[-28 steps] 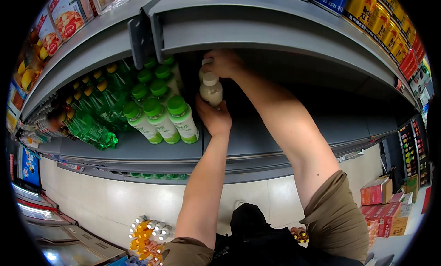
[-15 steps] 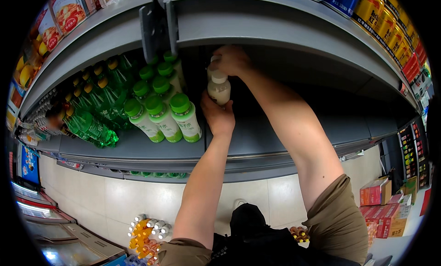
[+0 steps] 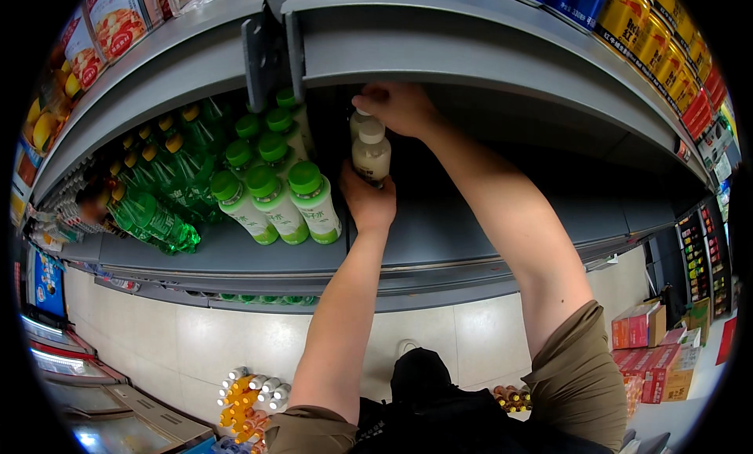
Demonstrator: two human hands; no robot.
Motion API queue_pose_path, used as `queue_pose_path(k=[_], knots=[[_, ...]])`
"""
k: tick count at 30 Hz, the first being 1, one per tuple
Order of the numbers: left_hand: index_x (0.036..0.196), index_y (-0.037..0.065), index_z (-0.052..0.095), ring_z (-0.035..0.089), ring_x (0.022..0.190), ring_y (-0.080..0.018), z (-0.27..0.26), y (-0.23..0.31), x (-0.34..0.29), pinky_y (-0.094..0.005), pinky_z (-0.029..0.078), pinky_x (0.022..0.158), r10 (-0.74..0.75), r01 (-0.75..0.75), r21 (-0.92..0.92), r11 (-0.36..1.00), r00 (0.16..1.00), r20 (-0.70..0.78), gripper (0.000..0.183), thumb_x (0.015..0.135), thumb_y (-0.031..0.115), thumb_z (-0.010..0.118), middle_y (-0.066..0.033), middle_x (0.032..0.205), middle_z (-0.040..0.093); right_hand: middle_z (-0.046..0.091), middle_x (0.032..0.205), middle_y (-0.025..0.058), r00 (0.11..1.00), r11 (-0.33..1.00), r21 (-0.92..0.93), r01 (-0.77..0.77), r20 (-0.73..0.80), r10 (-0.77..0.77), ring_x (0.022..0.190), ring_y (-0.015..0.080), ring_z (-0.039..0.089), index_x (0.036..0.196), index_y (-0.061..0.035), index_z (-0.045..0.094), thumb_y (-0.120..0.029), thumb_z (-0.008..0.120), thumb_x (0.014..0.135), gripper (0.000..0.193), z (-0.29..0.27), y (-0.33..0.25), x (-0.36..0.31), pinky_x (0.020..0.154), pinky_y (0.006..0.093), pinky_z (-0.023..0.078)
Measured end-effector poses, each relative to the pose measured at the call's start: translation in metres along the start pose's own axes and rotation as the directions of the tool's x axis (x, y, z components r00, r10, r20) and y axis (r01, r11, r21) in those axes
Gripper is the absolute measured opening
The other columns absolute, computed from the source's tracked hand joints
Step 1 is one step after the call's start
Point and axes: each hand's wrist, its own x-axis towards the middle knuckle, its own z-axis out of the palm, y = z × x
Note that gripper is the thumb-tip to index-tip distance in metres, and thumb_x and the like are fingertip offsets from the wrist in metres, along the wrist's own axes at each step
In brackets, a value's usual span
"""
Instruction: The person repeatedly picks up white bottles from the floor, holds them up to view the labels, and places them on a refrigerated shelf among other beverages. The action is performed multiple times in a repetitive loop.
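A small clear bottle of milky drink with a white cap (image 3: 372, 152) stands upright on the grey shelf. My left hand (image 3: 370, 201) is closed round its lower part, thumb on the near right side. Right behind it is a second white-capped bottle (image 3: 359, 118), mostly hidden by the front one. My right hand (image 3: 398, 107) reaches under the upper shelf, its fingers closed at that rear bottle's cap. Left of my hands, green-capped white bottles (image 3: 271, 193) stand in short rows.
Green soda bottles with yellow caps (image 3: 161, 175) fill the shelf further left, some leaning. The upper shelf's grey front edge (image 3: 471, 50) overhangs my hands, with gold cans (image 3: 631, 18) on top. Cartons (image 3: 655, 368) and bottle packs (image 3: 249, 403) sit on the floor.
The front bottle has shifted slightly left and farther in with my left hand. My right fingers have drawn up a little, so more of the rear bottle shows.
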Motion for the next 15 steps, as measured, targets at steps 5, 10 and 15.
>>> queue_pose_path(k=[5,10,15], knots=[[0.130,0.002,0.036,0.042,0.119,-0.0440,0.000,0.011,-0.007,-0.0514,0.037,0.103,-0.020,0.026,0.086,0.996,0.998,-0.060,0.077,0.068,0.012,0.081,-0.0241,0.125,0.042,0.072,0.100,0.0124,1.000,0.999,0.052,-0.011,0.012,0.010,0.092,0.0273,0.070,0.108,-0.0086,0.070,-0.049,0.066,0.085,0.047,-0.004,-0.009,-0.002,0.083,0.0367,0.055],[0.130,0.003,0.034,0.042,0.118,-0.0436,0.004,0.013,-0.008,-0.0516,0.038,0.101,-0.062,0.065,0.111,0.992,0.998,-0.034,0.081,0.067,0.015,0.084,-0.0237,0.123,0.042,0.072,0.102,0.0125,0.998,0.998,-0.033,0.062,0.012,-0.061,0.093,0.0275,0.070,0.108,-0.0091,0.070,-0.045,0.067,0.085,0.042,-0.007,0.004,-0.004,0.083,0.0369,0.055],[0.130,0.004,0.034,0.043,0.116,-0.0436,0.006,0.009,-0.003,-0.0511,0.040,0.099,-0.024,0.031,0.144,0.989,0.998,-0.054,0.080,0.069,0.016,0.085,-0.0240,0.124,0.041,0.072,0.102,0.0122,0.998,0.998,0.017,0.056,0.034,-0.057,0.096,0.0281,0.069,0.109,-0.0090,0.070,-0.043,0.067,0.086,0.042,-0.003,0.007,-0.010,0.084,0.0366,0.054]])
